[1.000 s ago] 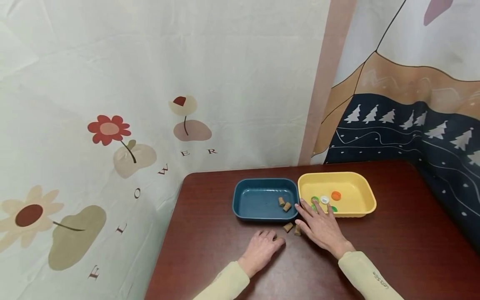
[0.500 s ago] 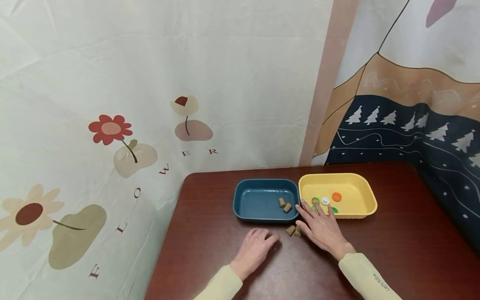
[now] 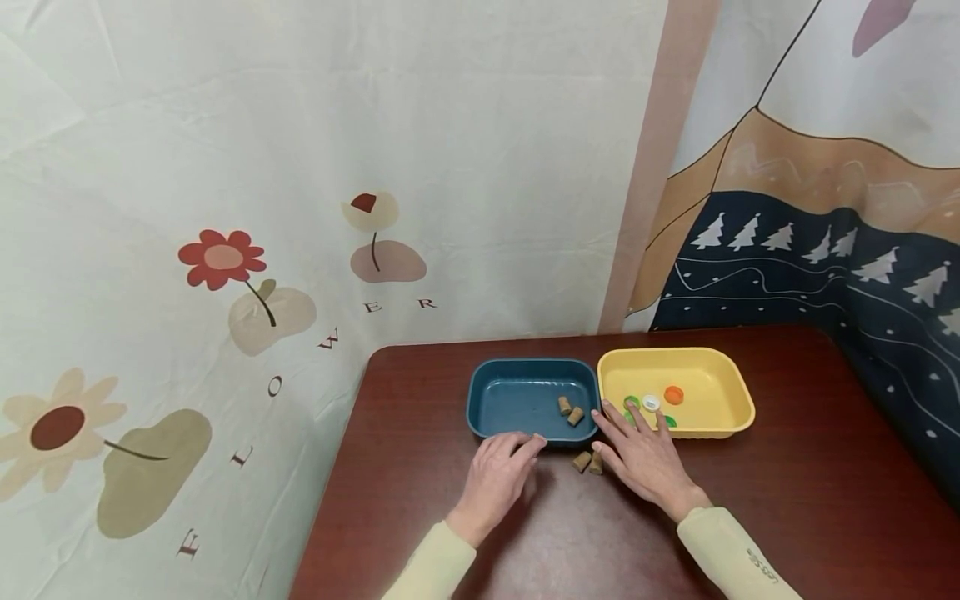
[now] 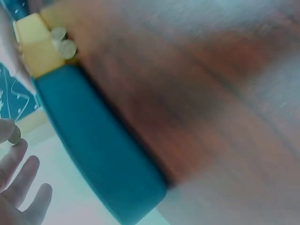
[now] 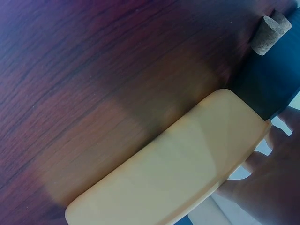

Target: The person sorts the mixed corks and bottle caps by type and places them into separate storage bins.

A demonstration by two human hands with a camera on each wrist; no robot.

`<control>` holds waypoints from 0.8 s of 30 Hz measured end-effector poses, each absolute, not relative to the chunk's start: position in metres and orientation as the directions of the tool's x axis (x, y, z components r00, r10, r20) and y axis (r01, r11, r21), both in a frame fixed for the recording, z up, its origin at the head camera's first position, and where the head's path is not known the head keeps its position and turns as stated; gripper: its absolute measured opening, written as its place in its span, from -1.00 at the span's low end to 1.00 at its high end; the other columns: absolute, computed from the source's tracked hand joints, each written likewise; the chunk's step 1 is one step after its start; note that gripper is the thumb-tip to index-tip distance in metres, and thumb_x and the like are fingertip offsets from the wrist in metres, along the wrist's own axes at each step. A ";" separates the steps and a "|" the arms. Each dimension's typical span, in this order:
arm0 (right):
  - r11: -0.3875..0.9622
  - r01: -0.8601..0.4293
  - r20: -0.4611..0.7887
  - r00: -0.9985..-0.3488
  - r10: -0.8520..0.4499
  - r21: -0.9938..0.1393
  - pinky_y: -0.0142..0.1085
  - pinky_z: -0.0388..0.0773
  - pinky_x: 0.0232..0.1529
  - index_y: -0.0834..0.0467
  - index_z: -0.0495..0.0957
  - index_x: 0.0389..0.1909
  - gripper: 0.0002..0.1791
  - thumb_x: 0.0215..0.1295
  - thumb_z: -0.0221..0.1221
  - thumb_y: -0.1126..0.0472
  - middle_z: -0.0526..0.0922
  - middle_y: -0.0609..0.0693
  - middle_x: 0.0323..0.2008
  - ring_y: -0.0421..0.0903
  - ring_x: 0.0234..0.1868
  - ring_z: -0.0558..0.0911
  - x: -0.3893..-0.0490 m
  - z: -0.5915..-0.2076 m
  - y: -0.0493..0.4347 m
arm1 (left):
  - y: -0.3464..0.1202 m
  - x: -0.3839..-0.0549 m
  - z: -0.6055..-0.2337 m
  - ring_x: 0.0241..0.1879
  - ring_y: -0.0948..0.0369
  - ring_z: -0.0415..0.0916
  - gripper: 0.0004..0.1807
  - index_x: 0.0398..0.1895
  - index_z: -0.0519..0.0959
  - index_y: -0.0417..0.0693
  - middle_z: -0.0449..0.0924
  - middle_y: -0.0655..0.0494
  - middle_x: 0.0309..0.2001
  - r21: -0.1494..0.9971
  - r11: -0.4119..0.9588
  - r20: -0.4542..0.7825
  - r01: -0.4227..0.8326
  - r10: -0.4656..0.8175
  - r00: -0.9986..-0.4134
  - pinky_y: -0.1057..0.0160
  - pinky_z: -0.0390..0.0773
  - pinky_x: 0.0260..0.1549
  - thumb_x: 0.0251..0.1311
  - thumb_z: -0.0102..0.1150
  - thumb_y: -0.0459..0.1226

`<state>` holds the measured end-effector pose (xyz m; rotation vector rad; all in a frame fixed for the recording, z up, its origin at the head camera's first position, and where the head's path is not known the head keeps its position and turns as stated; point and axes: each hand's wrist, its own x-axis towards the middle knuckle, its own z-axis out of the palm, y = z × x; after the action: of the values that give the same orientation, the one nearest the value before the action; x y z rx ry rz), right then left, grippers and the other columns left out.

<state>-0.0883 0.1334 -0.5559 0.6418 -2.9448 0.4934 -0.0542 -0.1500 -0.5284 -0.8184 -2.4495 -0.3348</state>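
Observation:
My left hand (image 3: 497,477) is at the near edge of the blue bin (image 3: 491,436). In the left wrist view, its thumb and finger pinch a small cork (image 4: 15,135), which the head view hides. With fingers spread, my right hand (image 3: 647,460) rests over the near left corner of the yellow bin (image 3: 720,432). Two corks, one lying (image 3: 582,461) and another beside it (image 3: 596,463), are on the table near my right thumb. Inside the blue bin lie two more, a left cork (image 3: 565,406) and a right cork (image 3: 575,416).
The yellow bin holds several bottle caps: an orange cap (image 3: 673,395), a white cap (image 3: 651,402) and green caps (image 3: 632,402), partly behind my fingers. Both bins stand side by side on a dark red-brown table (image 3: 405,467). A printed cloth (image 3: 487,167) hangs behind it.
My left hand has drawn away from the table corks and moved left and up to the blue bin's edge. One table cork has shifted right. My right hand has stayed put.

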 end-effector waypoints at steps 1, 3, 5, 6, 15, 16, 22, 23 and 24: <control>0.859 -0.419 0.151 -0.908 -0.391 -0.295 0.45 -0.07 0.41 -0.02 0.39 0.52 -0.33 0.56 -0.02 -0.27 0.30 0.07 0.55 0.32 0.55 0.19 -0.088 -0.556 0.133 | -0.151 -0.056 -0.526 -0.03 0.19 0.63 -0.59 0.13 0.67 0.15 0.67 0.19 -0.05 0.077 0.787 0.565 0.613 0.472 -0.677 0.13 0.61 0.04 0.21 0.47 -0.29; 0.858 -0.419 0.150 -0.908 -0.391 -0.299 0.45 -0.08 0.41 -0.02 0.39 0.52 -0.33 0.56 -0.02 -0.27 0.29 0.07 0.55 0.32 0.55 0.18 -0.088 -0.556 0.134 | -0.152 -0.060 -0.523 -0.03 0.18 0.64 -0.55 0.15 0.67 0.12 0.67 0.17 -0.05 0.100 0.789 0.584 0.607 0.447 -0.677 0.12 0.61 0.03 0.18 0.50 -0.30; 0.857 -0.419 0.148 -0.908 -0.392 -0.301 0.45 -0.10 0.42 -0.02 0.38 0.53 -0.33 0.57 -0.03 -0.27 0.28 0.07 0.56 0.32 0.55 0.18 -0.088 -0.557 0.134 | -0.153 -0.064 -0.521 -0.02 0.17 0.64 -0.52 0.18 0.67 0.11 0.67 0.16 -0.05 0.122 0.792 0.596 0.598 0.423 -0.682 0.11 0.62 0.03 0.17 0.50 -0.31; 0.856 -0.419 0.147 -0.908 -0.392 -0.302 0.45 -0.11 0.42 -0.02 0.38 0.53 -0.33 0.57 -0.04 -0.27 0.28 0.07 0.56 0.31 0.55 0.17 -0.088 -0.557 0.134 | -0.153 -0.066 -0.520 -0.03 0.16 0.64 -0.51 0.19 0.67 0.10 0.67 0.15 -0.05 0.133 0.793 0.604 0.594 0.410 -0.683 0.09 0.62 0.02 0.16 0.51 -0.32; 0.862 -0.405 0.154 -0.914 -0.375 -0.304 0.47 -0.07 0.40 0.01 0.38 0.53 -0.31 0.56 -0.02 -0.27 0.28 0.08 0.56 0.33 0.55 0.18 -0.088 -0.556 0.127 | -0.152 -0.080 -0.519 -0.02 0.11 0.64 -0.50 0.22 0.66 0.04 0.69 0.10 -0.06 0.247 0.816 0.591 0.522 0.300 -0.749 -0.02 0.63 0.01 0.19 0.50 -0.30; 0.863 -0.402 0.158 -0.915 -0.370 -0.306 0.47 -0.06 0.40 0.02 0.38 0.53 -0.31 0.56 -0.02 -0.27 0.28 0.09 0.56 0.34 0.54 0.18 -0.089 -0.556 0.126 | -0.152 -0.081 -0.519 -0.02 0.11 0.64 -0.51 0.22 0.66 0.04 0.70 0.09 -0.06 0.257 0.820 0.583 0.512 0.291 -0.759 -0.03 0.63 0.01 0.20 0.49 -0.29; 0.875 -0.359 0.164 -0.933 -0.322 -0.324 0.43 -0.05 0.42 0.14 0.30 0.56 -0.23 0.58 -0.08 -0.29 0.22 0.11 0.58 0.31 0.56 0.15 -0.097 -0.554 0.114 | -0.149 -0.086 -0.519 -0.03 0.13 0.63 -0.54 0.24 0.64 0.06 0.70 0.11 -0.05 0.317 0.825 0.535 0.468 0.251 -0.806 -0.04 0.62 0.03 0.26 0.44 -0.28; 0.877 -0.349 0.158 -0.936 -0.314 -0.329 0.43 -0.05 0.43 0.16 0.29 0.56 -0.23 0.58 -0.08 -0.28 0.21 0.12 0.59 0.30 0.57 0.13 -0.099 -0.553 0.112 | -0.148 -0.087 -0.520 -0.03 0.12 0.63 -0.53 0.24 0.64 0.07 0.70 0.11 -0.05 0.326 0.825 0.528 0.462 0.246 -0.813 -0.05 0.61 0.03 0.25 0.44 -0.29; 0.879 -0.340 0.153 -0.940 -0.305 -0.335 0.43 -0.06 0.43 0.16 0.28 0.56 -0.23 0.58 -0.08 -0.28 0.20 0.12 0.59 0.30 0.58 0.12 -0.101 -0.553 0.110 | -0.148 -0.088 -0.520 -0.03 0.12 0.63 -0.53 0.24 0.64 0.08 0.70 0.11 -0.04 0.335 0.826 0.520 0.454 0.240 -0.820 -0.05 0.61 0.04 0.26 0.44 -0.29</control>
<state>-0.1012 0.1099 -0.5530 0.5079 -2.9522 0.5523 -0.0882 -0.1481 -0.5205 -0.5136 -2.5425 -0.6261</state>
